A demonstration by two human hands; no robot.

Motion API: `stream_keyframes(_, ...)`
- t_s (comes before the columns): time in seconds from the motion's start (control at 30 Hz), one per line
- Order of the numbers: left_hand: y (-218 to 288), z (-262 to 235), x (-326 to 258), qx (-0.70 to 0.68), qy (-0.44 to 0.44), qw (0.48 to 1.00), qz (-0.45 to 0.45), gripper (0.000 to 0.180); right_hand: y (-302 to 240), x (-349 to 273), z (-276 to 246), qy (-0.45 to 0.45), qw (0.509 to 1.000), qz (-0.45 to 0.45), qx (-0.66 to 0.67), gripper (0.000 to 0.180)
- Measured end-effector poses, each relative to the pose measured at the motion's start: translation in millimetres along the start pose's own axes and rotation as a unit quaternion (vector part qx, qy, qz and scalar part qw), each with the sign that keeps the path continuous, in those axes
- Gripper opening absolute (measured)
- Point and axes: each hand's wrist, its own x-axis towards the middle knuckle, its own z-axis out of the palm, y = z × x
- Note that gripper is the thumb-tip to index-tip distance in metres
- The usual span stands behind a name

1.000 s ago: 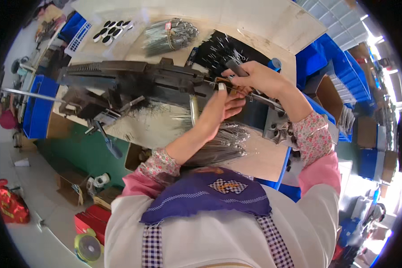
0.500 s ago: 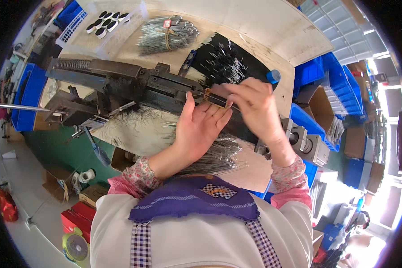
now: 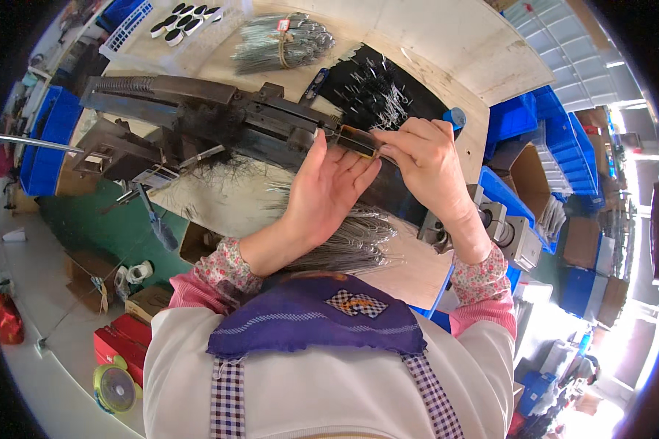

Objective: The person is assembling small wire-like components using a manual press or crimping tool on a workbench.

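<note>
My left hand (image 3: 328,186) lies palm up with its fingers stretched out, their tips at the yellow-edged dark slot (image 3: 357,141) of a long dark metal machine (image 3: 271,121). To its right, my right hand (image 3: 428,161) closes thumb and forefinger in a pinch at the slot's right end. A thin line runs along the slot toward that pinch; what the fingers hold is too small to make out. Black bristle fibres (image 3: 211,124) cling to the machine. Under and beside my left forearm lies a heap of thin metal wires (image 3: 359,238).
Behind the machine, small black brushes with wire stems (image 3: 373,91) lie on a black sheet, near a blue cap (image 3: 455,118). A tied wire bundle (image 3: 284,45) and a clear bin (image 3: 231,33) of black-topped white pieces stand farther back. Blue crates (image 3: 564,139) line the right side.
My right hand has come down and settled, its fingers now pinched together at the slot's right end. My left hand stays palm up at the slot. The whole view has shifted slightly.
</note>
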Motion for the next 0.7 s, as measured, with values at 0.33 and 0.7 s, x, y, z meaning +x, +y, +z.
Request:
stream_keyframes(0.33,6.3,-6.2,-4.6,-0.006,-0.008,1.0,0.001,0.07,-25.9,4.4,-5.6,0.092,0.989,0.078,0.08,0.016)
stream_keyframes(0.7,13.9,5.0,-9.0,0.008,0.007,1.0,-0.023,0.06,-55.1,-3.3,2.7,-0.078,0.984,-0.01,-0.16,0.031)
